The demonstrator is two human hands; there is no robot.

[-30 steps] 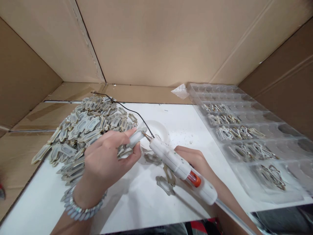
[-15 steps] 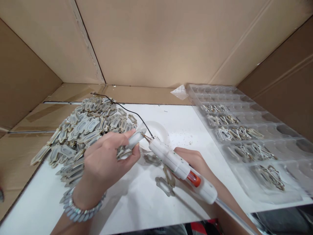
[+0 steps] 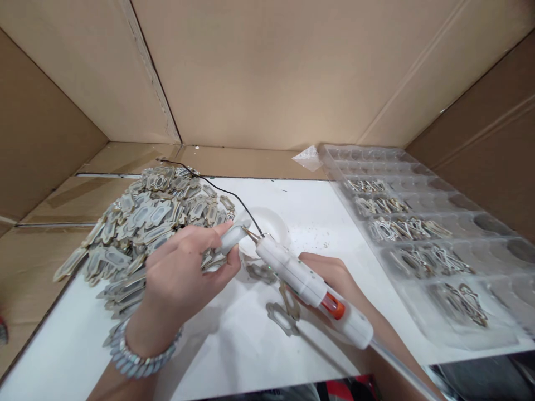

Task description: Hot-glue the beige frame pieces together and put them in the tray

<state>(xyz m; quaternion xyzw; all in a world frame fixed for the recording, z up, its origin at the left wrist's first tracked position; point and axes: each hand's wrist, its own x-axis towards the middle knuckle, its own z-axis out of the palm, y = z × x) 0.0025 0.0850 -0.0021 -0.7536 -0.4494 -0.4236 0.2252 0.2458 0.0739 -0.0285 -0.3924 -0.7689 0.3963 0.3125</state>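
My left hand [image 3: 184, 267] is closed, pinching a flat grey piece with a scalloped outline [image 3: 230, 238] between fingertips and thumb. More such pieces sit under its fingers. My right hand [image 3: 330, 273], mostly hidden behind the tool, grips a thick white pen-like tool [image 3: 292, 266] with a red-orange window and a pointed metal tip. The tip meets or nearly meets the upper right end of the held piece. Below the hands stands a round whitish dish [image 3: 276, 223], partly covered. Loose grey frame-shaped pieces [image 3: 281, 318] lie under the tool.
A big heap of similar flat pieces [image 3: 142, 217] covers the left of the white tabletop [image 3: 217, 345]. At right, a clear compartment tray [image 3: 401, 262] holds several rows of them. A black wire [image 3: 217, 186] runs across the back. Cardboard walls [image 3: 267, 72] enclose the table.
Hardly anything differs. The whole view has shifted by a few pixels; both hands, the held piece and the tool keep their positions relative to each other.
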